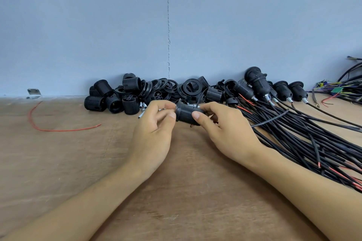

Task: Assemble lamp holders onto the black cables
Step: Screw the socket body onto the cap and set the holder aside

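Note:
A black threaded lamp holder (185,113) is held above the wooden table, lying sideways between both hands. My right hand (221,129) grips its right end, thumb on the front. My left hand (154,129) pinches its left end with thumb and fingertips; whatever is at that end is hidden by the fingers. A thin black cable (270,120) runs from the right hand toward the bundle of black cables (305,139) spread on the right, some with red wire ends.
A pile of loose black holder bodies and rings (156,90) lies against the blue wall. Finished holders on cables (274,88) stand at the back right. Small metal tubes (142,106) lie near the pile. A red wire (49,127) lies on the left; mixed coloured wiring (340,89) sits at the far right.

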